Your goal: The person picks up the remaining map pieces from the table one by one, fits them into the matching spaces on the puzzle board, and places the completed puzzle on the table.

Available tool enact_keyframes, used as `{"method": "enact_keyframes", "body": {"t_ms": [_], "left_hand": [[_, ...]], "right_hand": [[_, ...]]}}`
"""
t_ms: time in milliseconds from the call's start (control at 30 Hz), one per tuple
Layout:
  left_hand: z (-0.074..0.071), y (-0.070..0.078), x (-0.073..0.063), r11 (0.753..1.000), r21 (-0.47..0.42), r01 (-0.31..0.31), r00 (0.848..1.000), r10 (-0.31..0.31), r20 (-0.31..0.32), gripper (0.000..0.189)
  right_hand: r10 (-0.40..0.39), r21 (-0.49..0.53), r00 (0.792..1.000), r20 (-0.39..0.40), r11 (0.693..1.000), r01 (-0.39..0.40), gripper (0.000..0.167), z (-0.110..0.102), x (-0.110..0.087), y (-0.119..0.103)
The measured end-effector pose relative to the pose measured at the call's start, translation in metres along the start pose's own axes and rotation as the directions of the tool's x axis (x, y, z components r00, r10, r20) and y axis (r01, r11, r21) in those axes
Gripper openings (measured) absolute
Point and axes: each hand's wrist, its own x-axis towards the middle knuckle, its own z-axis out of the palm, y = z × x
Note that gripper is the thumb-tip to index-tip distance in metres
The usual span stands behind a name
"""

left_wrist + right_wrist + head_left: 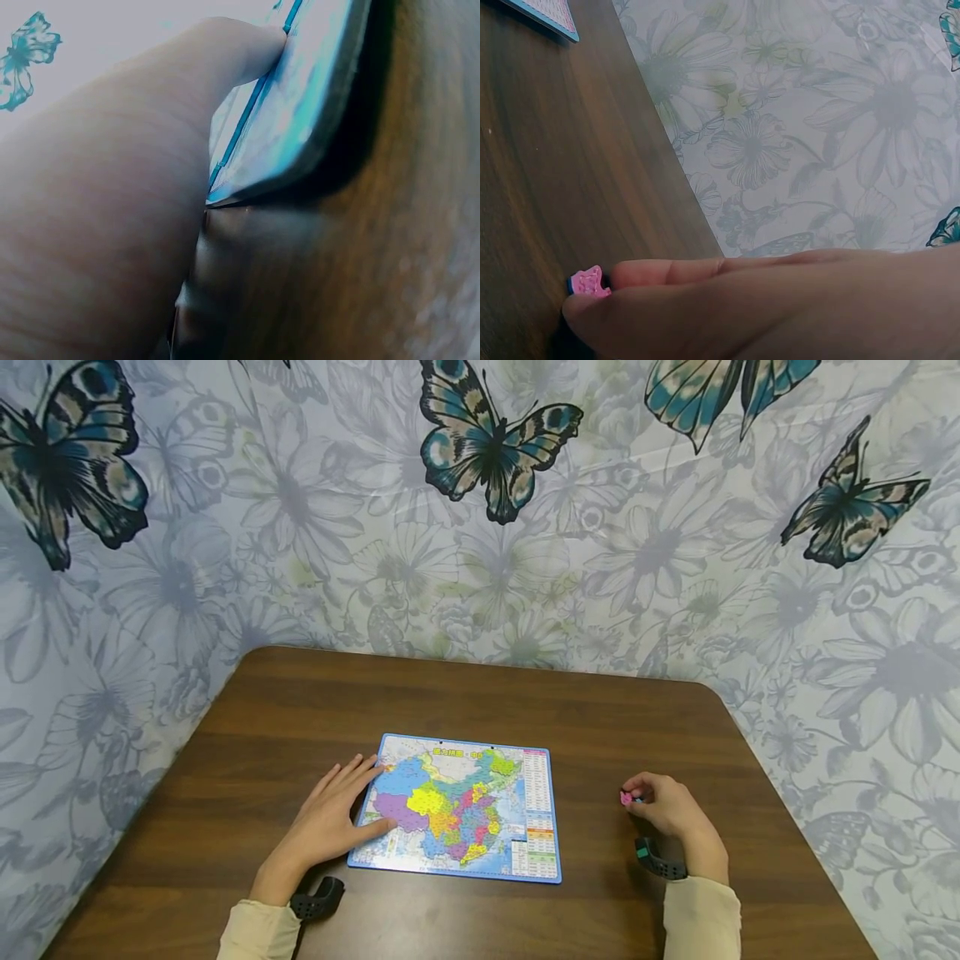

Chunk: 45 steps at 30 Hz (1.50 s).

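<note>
A map puzzle board (450, 810) with a blue rim lies on the brown table, its provinces in several bright colours. My left hand (335, 814) rests on its left edge with fingers spread and straight; in the left wrist view the thumb (247, 49) touches the board's surface. To the right of the board, my right hand (667, 806) pinches a small pink puzzle piece (589, 281) between thumb and fingertips, just above the tabletop. A bluish bit shows beside the pink piece in the head view, too small to make out.
The wooden table (600, 718) has rounded far corners. Behind it hangs a pale floral cloth (480, 577) printted with large butterflies (495, 447). Each wrist wears a dark band, one on the left (318, 899) and one on the right (660, 858).
</note>
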Motion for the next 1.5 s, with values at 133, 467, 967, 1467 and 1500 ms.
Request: {"method": "enact_keyframes", "body": {"t_ms": [133, 467, 967, 1467, 1500], "left_hand": [[-0.0003, 0.0004, 0.0001, 1.0, -0.001, 0.0, 1.0, 0.0, 0.002, 0.094], [-0.0007, 0.0007, 0.0002, 1.0, 0.006, 0.003, 1.0, -0.003, 0.003, 0.094], [0.0013, -0.0002, 0.0003, 1.0, 0.0, 0.0, 1.0, 0.0, 0.001, 0.094], [0.0005, -0.0005, 0.0007, 1.0, -0.012, 0.003, 1.0, -0.003, 0.011, 0.094], [0.0001, -0.0003, 0.0004, 1.0, -0.013, 0.003, 1.0, -0.002, 0.011, 0.094]], "right_hand": [[0.007, 0.007, 1.0, 0.006, 1.0, -0.007, 0.018, -0.0003, -0.0017, 0.0002], [0.012, 0.002, 1.0, 0.018, 1.0, -0.012, 0.016, -0.0004, -0.0018, 0.0002], [0.017, 0.019, 1.0, 0.02, 1.0, -0.018, 0.015, 0.0005, -0.0021, -0.0024], [0.025, 0.005, 1.0, 0.013, 1.0, -0.026, 0.016, 0.0003, -0.0022, -0.003], [0.025, 0.003, 1.0, 0.015, 1.0, -0.025, 0.016, 0.0004, -0.0025, -0.003]]}}
